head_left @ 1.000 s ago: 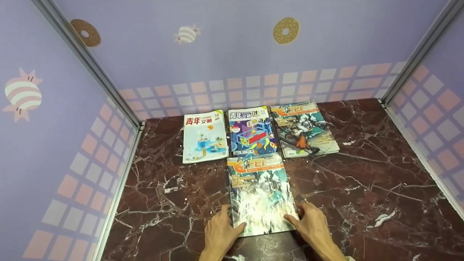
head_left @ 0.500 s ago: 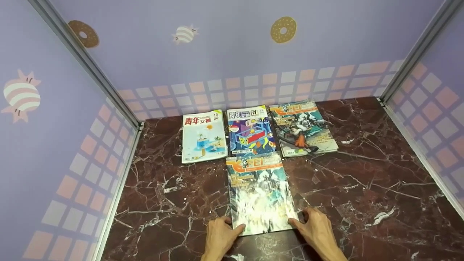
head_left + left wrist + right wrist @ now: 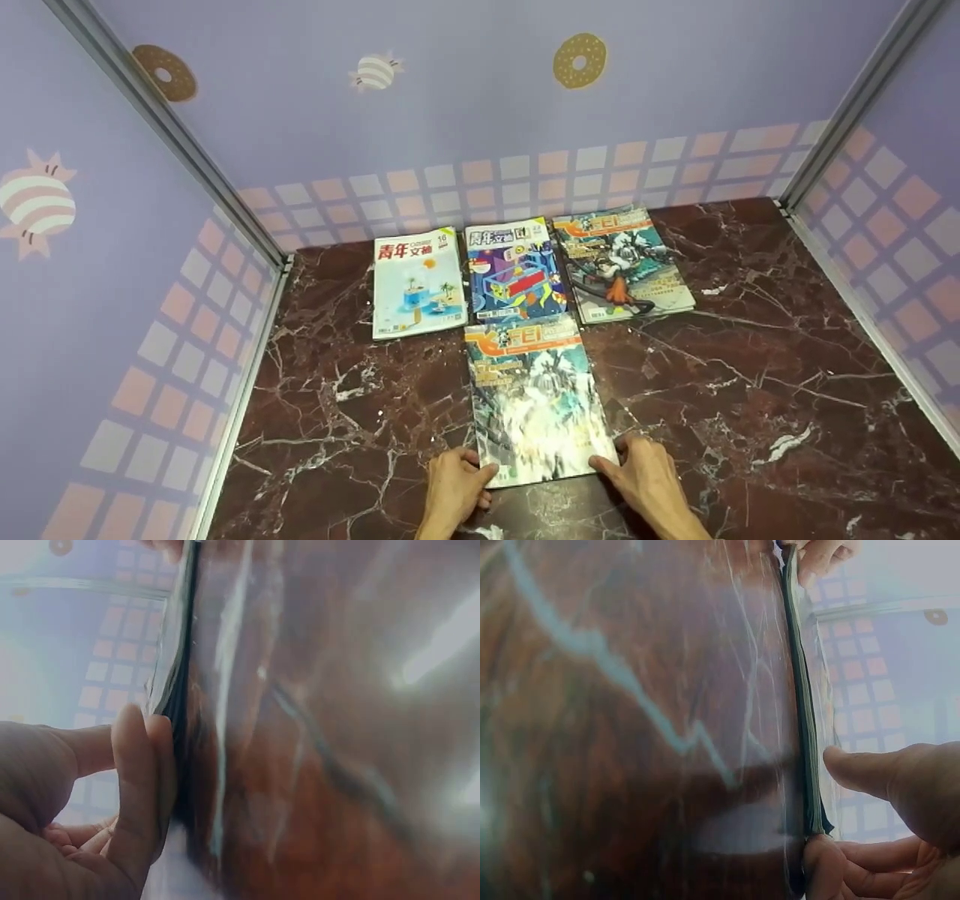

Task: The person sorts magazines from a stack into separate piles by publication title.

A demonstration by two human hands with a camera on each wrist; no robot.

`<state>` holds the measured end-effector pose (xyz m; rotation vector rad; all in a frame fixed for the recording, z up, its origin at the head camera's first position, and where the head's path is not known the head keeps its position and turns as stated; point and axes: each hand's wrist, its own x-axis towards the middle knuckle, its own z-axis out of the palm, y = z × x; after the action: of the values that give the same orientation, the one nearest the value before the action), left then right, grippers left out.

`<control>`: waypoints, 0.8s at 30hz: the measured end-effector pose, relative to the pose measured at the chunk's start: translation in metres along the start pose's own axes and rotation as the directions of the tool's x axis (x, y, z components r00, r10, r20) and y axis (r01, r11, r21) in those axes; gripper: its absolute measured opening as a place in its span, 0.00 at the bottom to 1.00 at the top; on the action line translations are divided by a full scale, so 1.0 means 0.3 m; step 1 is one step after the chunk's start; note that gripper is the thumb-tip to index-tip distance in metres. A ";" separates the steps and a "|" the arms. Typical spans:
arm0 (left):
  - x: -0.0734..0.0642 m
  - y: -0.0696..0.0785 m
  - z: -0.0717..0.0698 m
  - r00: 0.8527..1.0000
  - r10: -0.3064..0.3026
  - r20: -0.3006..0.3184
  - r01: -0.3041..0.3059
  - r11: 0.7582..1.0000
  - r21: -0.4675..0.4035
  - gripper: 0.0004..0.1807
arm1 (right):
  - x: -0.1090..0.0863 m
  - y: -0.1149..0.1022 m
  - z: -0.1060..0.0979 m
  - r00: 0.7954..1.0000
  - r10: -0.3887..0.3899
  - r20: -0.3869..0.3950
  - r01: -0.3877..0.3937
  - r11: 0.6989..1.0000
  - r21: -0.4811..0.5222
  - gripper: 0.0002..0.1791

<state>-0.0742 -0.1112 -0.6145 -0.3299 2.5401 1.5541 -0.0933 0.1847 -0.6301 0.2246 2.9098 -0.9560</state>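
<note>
A glossy magazine (image 3: 536, 405) with an orange title and a bright glare lies flat, its top edge meeting the middle magazine of the back row. At its lower left corner my left hand (image 3: 454, 487) grips it, thumb on the cover and fingers by the side edge. My right hand (image 3: 649, 476) grips the lower right corner the same way. The left wrist view shows fingers (image 3: 139, 780) against the magazine's edge (image 3: 177, 652). In the right wrist view, the thumb (image 3: 862, 769) lies over the cover side and fingertips touch the lower corner of the page block (image 3: 804, 690).
Behind lie a white magazine (image 3: 420, 285) at left, a purple-blue magazine (image 3: 517, 274) in the middle, and another orange-titled magazine (image 3: 622, 266) at right. The dark red marbled tabletop (image 3: 750, 375) is bounded by purple panels (image 3: 480, 90) at the back and both sides.
The fingers of both hands have drawn back from the side edges towards the magazine's lower corners. The magazines stay in place; the head view has shifted slightly.
</note>
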 end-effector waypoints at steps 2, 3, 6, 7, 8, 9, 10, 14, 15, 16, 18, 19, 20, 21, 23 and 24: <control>0.002 -0.001 -0.005 0.997 -0.053 0.054 0.057 0.995 -0.083 0.13 | 0.008 0.019 0.017 1.000 -0.004 0.003 0.004 1.000 0.000 0.26; 0.005 -0.004 -0.007 0.994 -0.075 0.079 0.084 0.989 -0.120 0.14 | 0.014 0.029 0.027 1.000 0.006 0.006 -0.006 1.000 -0.001 0.26; 0.011 -0.009 -0.010 0.980 -0.127 0.151 0.157 0.965 -0.211 0.17 | 0.016 0.026 0.023 1.000 0.009 0.019 -0.009 1.000 0.004 0.25; 0.013 -0.010 -0.011 0.977 -0.134 0.168 0.171 0.958 -0.230 0.17 | 0.011 0.014 0.011 1.000 0.008 0.023 -0.008 1.000 0.007 0.25; 0.015 -0.012 -0.012 0.973 -0.140 0.184 0.184 0.952 -0.246 0.18 | 0.006 0.002 0.001 1.000 0.013 0.022 -0.013 1.000 0.005 0.24; 0.017 -0.013 -0.013 0.969 -0.146 0.198 0.196 0.945 -0.263 0.19 | 0.001 -0.009 -0.011 1.000 0.019 0.024 -0.020 1.000 0.005 0.23; 0.019 -0.013 -0.013 0.966 -0.150 0.211 0.207 0.937 -0.282 0.20 | -0.006 -0.022 -0.025 1.000 0.016 0.027 -0.016 1.000 0.012 0.22; 0.022 -0.016 -0.012 0.955 -0.154 0.255 0.245 0.893 -0.377 0.26 | -0.019 -0.045 -0.054 0.999 0.028 0.039 -0.029 0.999 0.036 0.21; 0.024 -0.017 -0.011 0.952 -0.154 0.264 0.253 0.881 -0.399 0.28 | -0.019 -0.042 -0.055 0.999 0.030 0.040 -0.032 0.998 0.045 0.21; 0.024 -0.018 -0.010 0.950 -0.152 0.274 0.261 0.869 -0.421 0.30 | -0.019 -0.041 -0.056 0.999 0.030 0.041 -0.032 0.998 0.054 0.20; 0.025 -0.017 -0.012 0.945 -0.147 0.293 0.273 0.848 -0.454 0.35 | -0.018 -0.038 -0.059 0.999 0.029 0.043 -0.032 0.998 0.063 0.20; 0.025 -0.016 -0.013 0.942 -0.146 0.302 0.280 0.839 -0.467 0.35 | -0.018 -0.038 -0.060 0.999 0.026 0.043 -0.029 0.997 0.070 0.19; 0.026 -0.015 -0.015 0.940 -0.143 0.311 0.285 0.830 -0.479 0.34 | -0.017 -0.037 -0.063 0.999 0.027 0.045 -0.031 0.996 0.078 0.19; 0.027 -0.013 -0.016 0.938 -0.139 0.318 0.289 0.821 -0.492 0.32 | -0.018 -0.037 -0.066 0.999 0.027 0.046 -0.031 0.996 0.085 0.19; 0.027 -0.011 -0.020 0.935 -0.131 0.330 0.295 0.803 -0.517 0.27 | -0.018 -0.035 -0.072 0.998 0.029 0.048 -0.034 0.995 0.099 0.19; 0.028 -0.009 -0.021 0.934 -0.125 0.335 0.296 0.796 -0.528 0.24 | -0.018 -0.033 -0.074 0.998 0.030 0.049 -0.035 0.994 0.108 0.19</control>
<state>-0.0816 -0.1190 -0.6160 -0.4047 1.7051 2.0667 -0.0902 0.1894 -0.6058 0.2511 2.8051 -1.1007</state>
